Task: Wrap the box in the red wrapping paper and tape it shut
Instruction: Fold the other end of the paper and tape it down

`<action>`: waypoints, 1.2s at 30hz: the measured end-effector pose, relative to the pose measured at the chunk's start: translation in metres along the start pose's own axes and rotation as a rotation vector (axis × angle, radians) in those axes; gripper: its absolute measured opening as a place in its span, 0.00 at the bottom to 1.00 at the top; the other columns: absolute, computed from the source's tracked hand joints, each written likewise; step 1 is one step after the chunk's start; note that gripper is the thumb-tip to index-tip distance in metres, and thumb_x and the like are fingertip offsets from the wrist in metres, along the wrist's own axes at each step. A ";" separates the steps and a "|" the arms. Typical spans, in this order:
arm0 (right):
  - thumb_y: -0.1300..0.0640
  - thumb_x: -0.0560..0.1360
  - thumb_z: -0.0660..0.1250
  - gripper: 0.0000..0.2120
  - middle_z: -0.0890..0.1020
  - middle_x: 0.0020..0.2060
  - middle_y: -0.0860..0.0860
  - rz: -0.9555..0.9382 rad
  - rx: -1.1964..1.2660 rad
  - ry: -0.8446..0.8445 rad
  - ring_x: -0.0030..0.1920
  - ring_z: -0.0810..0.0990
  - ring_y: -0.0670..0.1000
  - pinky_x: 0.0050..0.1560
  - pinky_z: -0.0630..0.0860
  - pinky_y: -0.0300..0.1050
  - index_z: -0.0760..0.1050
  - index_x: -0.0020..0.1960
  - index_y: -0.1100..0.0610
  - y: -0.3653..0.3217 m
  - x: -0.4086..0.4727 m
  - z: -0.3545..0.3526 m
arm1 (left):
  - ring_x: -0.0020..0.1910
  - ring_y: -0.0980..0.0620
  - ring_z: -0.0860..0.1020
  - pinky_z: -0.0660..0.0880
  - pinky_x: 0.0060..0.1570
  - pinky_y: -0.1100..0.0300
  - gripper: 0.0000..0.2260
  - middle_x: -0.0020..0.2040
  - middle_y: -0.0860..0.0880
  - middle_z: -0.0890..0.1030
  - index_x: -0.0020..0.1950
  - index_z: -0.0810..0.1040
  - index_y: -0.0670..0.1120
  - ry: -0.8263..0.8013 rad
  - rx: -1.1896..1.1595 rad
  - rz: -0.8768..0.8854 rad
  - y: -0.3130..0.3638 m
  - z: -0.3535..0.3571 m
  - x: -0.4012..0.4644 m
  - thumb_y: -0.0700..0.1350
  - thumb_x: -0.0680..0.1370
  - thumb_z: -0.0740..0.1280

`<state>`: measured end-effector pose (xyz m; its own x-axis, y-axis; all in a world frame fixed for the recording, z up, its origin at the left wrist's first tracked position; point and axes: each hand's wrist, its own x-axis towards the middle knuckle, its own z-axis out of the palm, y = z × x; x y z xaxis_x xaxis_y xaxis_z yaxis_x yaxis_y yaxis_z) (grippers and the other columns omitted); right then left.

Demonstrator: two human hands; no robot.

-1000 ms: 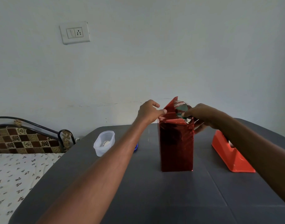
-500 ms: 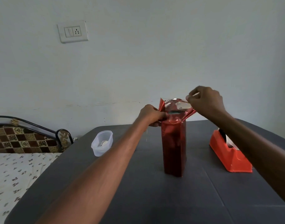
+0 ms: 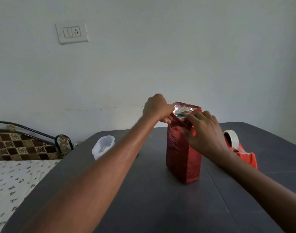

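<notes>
Head view: box (image 3: 183, 155) stands upright near the middle of the dark grey table (image 3: 160, 207), wrapped in red wrapping paper (image 3: 187, 108) whose top end is still open, silver inside showing. Left hand (image 3: 156, 107) curls over the paper's left top edge, fingers clamped on the flap. Right hand (image 3: 204, 130) lies against the near upper face, fingers bent and pinching the paper's fold at the top corner; its wrist crosses in front of the red tape dispenser (image 3: 243, 153), hiding the dispenser's left part. White tape roll (image 3: 231, 140) sits upright in the dispenser, just right of the box. Left forearm runs diagonally across the table and blocks part of the surface behind it. Translucent plastic container (image 3: 102, 147) sits left of the box, well apart, contents unclear. Bed (image 3: 18, 179) with floral sheet and checked headboard lies beyond the table's left edge. Switch plate (image 3: 71, 32) on the wall above.
</notes>
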<state>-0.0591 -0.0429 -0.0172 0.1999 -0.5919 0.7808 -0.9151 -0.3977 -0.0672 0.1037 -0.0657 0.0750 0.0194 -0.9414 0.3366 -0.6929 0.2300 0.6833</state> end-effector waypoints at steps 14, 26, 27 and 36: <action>0.62 0.71 0.77 0.10 0.85 0.45 0.46 0.130 0.473 -0.199 0.51 0.83 0.49 0.58 0.77 0.48 0.81 0.46 0.50 0.047 0.010 -0.023 | 0.60 0.53 0.70 0.59 0.57 0.55 0.11 0.51 0.56 0.81 0.48 0.85 0.51 -0.166 0.573 0.520 0.022 -0.019 0.003 0.49 0.68 0.79; 0.64 0.74 0.71 0.08 0.84 0.37 0.48 0.135 0.615 -0.263 0.45 0.83 0.52 0.53 0.76 0.51 0.81 0.43 0.51 0.061 0.013 -0.024 | 0.56 0.50 0.75 0.65 0.51 0.57 0.09 0.51 0.53 0.81 0.45 0.85 0.50 -0.248 0.732 0.472 0.043 -0.041 0.009 0.49 0.68 0.80; 0.63 0.74 0.70 0.08 0.83 0.36 0.49 0.150 0.634 -0.269 0.43 0.82 0.54 0.50 0.75 0.50 0.81 0.42 0.51 0.061 0.012 -0.023 | 0.56 0.50 0.76 0.67 0.50 0.57 0.08 0.49 0.53 0.81 0.44 0.86 0.51 -0.246 0.720 0.476 0.046 -0.044 0.009 0.48 0.68 0.80; 0.61 0.75 0.62 0.08 0.75 0.32 0.59 0.216 0.723 -0.251 0.33 0.68 0.56 0.40 0.63 0.47 0.76 0.39 0.61 0.049 0.009 -0.024 | 0.50 0.54 0.79 0.70 0.40 0.63 0.07 0.48 0.53 0.83 0.40 0.82 0.53 -0.325 0.709 0.467 0.049 -0.046 0.010 0.46 0.69 0.79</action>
<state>-0.1110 -0.0510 0.0017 0.1953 -0.8139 0.5471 -0.5051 -0.5617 -0.6552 0.1030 -0.0521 0.1412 -0.5048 -0.8382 0.2063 -0.8621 0.5015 -0.0721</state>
